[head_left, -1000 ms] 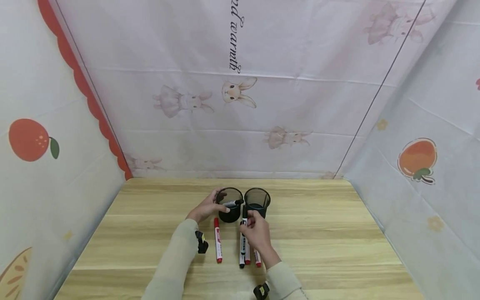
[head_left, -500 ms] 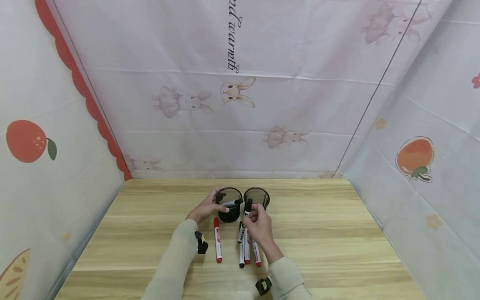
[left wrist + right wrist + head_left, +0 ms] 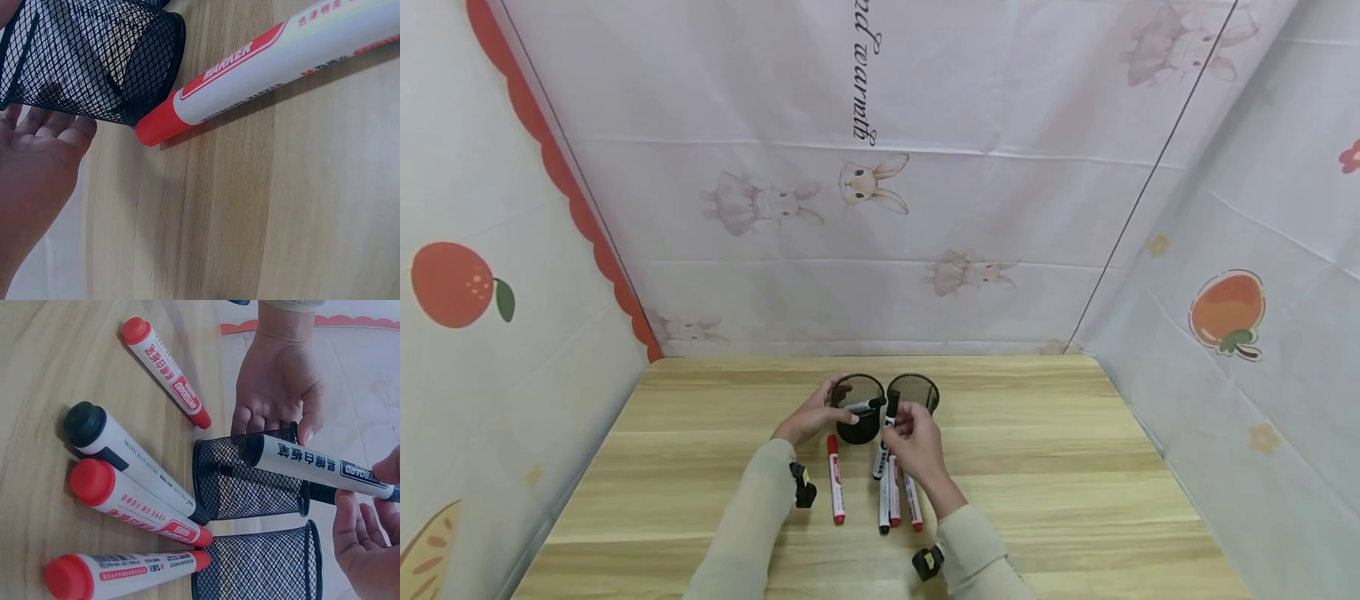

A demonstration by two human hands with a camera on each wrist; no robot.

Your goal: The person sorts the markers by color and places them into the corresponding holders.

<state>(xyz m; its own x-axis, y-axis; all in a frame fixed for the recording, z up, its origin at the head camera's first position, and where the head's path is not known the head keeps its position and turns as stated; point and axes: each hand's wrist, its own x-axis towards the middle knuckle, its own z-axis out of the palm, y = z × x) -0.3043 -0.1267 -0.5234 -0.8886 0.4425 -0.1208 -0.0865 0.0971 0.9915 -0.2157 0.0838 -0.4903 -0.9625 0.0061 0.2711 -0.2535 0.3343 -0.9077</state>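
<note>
My left hand (image 3: 809, 418) holds the left black mesh pen cup (image 3: 858, 432), thumb at its rim and fingers around its far side. A black-capped marker (image 3: 860, 407) leans inside that cup. Between thumb and fingertips, my right hand (image 3: 920, 447) pinches a black whiteboard marker (image 3: 312, 466), tilted, its black cap upward in the head view. It is raised in front of the cups and overlaps the left cup in the right wrist view. The right mesh pen cup (image 3: 262, 565) stands beside the left one, partly hidden by my right hand in the head view.
One red marker (image 3: 837, 483) lies on the wooden table (image 3: 1037, 467) near the left cup. To its right, a black marker (image 3: 137, 459) and two red markers, one in the middle (image 3: 140, 503) and one outermost (image 3: 125, 573), lie side by side. Printed cloth walls (image 3: 880, 317) surround the table.
My right hand has lifted the black marker from beside the lying markers, moving it up and tilting it in front of the cups. My left hand stays on the left cup.
</note>
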